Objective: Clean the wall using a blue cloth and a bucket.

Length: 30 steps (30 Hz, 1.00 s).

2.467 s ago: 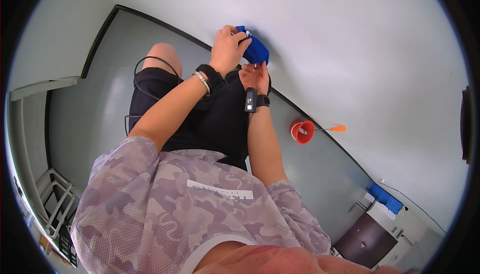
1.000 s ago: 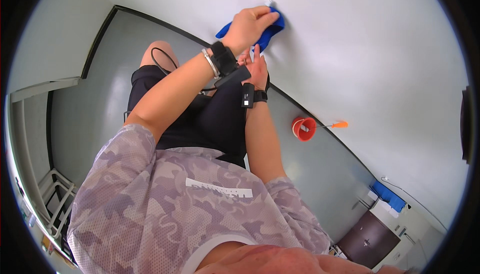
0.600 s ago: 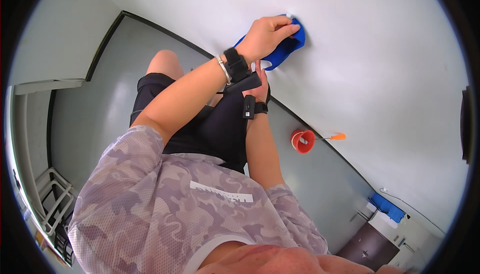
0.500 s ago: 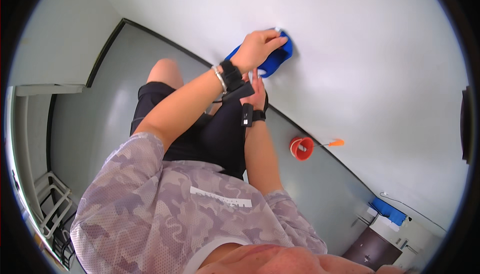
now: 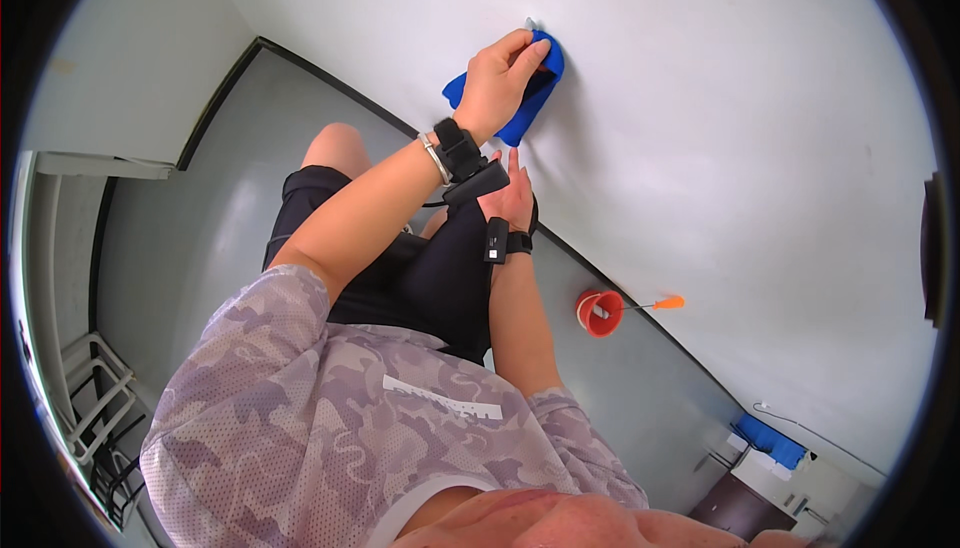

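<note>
A blue cloth [image 5: 540, 98] hangs in folds against the white wall, near a small grey hook-like piece [image 5: 532, 24]. My left hand [image 5: 498, 78] pinches the cloth's upper edge between thumb and fingers, just below that piece. Under the cloth's lower tip is my right hand [image 5: 512, 200], palm partly showing and fingers stretched upward. Its index fingertip is close to the tip of the cloth; whether they touch I cannot tell. Both wrists wear black straps with small black boxes, and the left also has a light bracelet.
A red bucket [image 5: 588, 320] stands on the grey floor by the wall. Beside it is a tool with an orange handle [image 5: 669, 303] and thin shaft. White metal frames [image 5: 95, 378] are at the left; a dark cabinet [image 5: 742, 504] and blue item [image 5: 773, 440] lie far right.
The cloth and my left hand have moved slightly up and left in view. The cloth hangs longer now, and my right fingers are below its tip rather than against its lower part.
</note>
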Tool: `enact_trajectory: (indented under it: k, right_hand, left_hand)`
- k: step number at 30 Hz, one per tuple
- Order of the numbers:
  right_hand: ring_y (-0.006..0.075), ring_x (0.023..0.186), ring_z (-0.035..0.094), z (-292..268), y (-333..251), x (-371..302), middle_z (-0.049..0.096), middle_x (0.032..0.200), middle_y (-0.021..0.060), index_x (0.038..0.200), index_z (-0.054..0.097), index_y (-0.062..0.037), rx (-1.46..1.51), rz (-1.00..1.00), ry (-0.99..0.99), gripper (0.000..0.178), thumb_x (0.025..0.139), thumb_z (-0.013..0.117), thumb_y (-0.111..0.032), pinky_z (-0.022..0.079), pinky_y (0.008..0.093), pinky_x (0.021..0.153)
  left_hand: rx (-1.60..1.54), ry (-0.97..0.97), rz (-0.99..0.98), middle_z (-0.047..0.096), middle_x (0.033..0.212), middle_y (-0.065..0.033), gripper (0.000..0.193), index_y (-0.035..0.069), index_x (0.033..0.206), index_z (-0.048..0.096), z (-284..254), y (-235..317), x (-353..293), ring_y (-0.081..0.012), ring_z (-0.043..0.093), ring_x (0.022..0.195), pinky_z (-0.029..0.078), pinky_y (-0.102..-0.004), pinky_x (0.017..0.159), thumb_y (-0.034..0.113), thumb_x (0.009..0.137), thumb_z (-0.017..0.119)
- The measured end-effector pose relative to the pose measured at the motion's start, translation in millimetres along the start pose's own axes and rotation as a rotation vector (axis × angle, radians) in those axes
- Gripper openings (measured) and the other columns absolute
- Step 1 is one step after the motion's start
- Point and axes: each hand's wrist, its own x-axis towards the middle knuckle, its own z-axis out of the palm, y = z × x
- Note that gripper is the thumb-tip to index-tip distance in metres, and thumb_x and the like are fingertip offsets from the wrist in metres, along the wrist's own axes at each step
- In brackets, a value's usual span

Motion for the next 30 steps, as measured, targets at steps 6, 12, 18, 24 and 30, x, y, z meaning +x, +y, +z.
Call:
enact_trajectory:
  k: [6, 12, 18, 24, 30]
  right_hand:
    - [0.0152, 0.097, 0.053, -4, -3, -1, 0.053, 0.125, 0.0016, 0.139, 0.039, -0.0261, 0.035, 0.030, -0.014, 0.049, 0.094, 0.055, -0.036, 0.042, 0.0333, 0.084]
    - [0.0181, 0.098, 0.055, -3, -3, -1, 0.054, 0.125, 0.0044, 0.137, 0.043, -0.0245, 0.211, 0.065, -0.037, 0.046, 0.094, 0.058, -0.030, 0.044, 0.0331, 0.082]
    - [0.0200, 0.099, 0.055, -5, -3, -1, 0.055, 0.124, 0.0069, 0.137, 0.044, -0.0230, 0.236, 0.077, -0.062, 0.045, 0.094, 0.056, -0.030, 0.044, 0.0345, 0.083]
    - [0.0208, 0.099, 0.055, -8, -1, -1, 0.055, 0.125, 0.0077, 0.137, 0.044, -0.0228, 0.239, 0.082, -0.064, 0.044, 0.095, 0.056, -0.030, 0.044, 0.0348, 0.083]
    - [0.0207, 0.100, 0.055, -8, 1, 2, 0.054, 0.126, 0.0077, 0.136, 0.044, -0.0226, 0.241, 0.079, -0.052, 0.045, 0.094, 0.057, -0.030, 0.044, 0.0348, 0.083]
  left_hand:
    - [-0.001, 0.022, -0.105, 0.063, 0.085, -0.0006, 0.022, -0.001, 0.094, 0.063, -14, -11, -3, -0.0077, 0.060, 0.082, 0.050, -0.0234, 0.080, 0.021, 0.097, 0.058]
    - [-0.096, 0.184, -0.130, 0.063, 0.087, -0.0009, 0.023, 0.003, 0.096, 0.064, -30, 4, 10, -0.0087, 0.058, 0.084, 0.048, -0.0261, 0.081, 0.024, 0.097, 0.056]
    - [0.040, 0.187, -0.112, 0.061, 0.085, -0.0009, 0.024, 0.001, 0.095, 0.062, -40, -14, 13, -0.0090, 0.058, 0.081, 0.050, -0.0273, 0.078, 0.024, 0.097, 0.055]
    - [0.154, 0.192, -0.189, 0.061, 0.085, -0.0009, 0.023, 0.001, 0.094, 0.062, -51, -19, 14, -0.0092, 0.058, 0.081, 0.050, -0.0258, 0.077, 0.022, 0.097, 0.055]
    - [0.034, 0.180, -0.066, 0.062, 0.086, -0.0018, 0.023, 0.000, 0.093, 0.062, -48, -11, 20, -0.0095, 0.059, 0.081, 0.050, -0.0262, 0.077, 0.022, 0.096, 0.055]
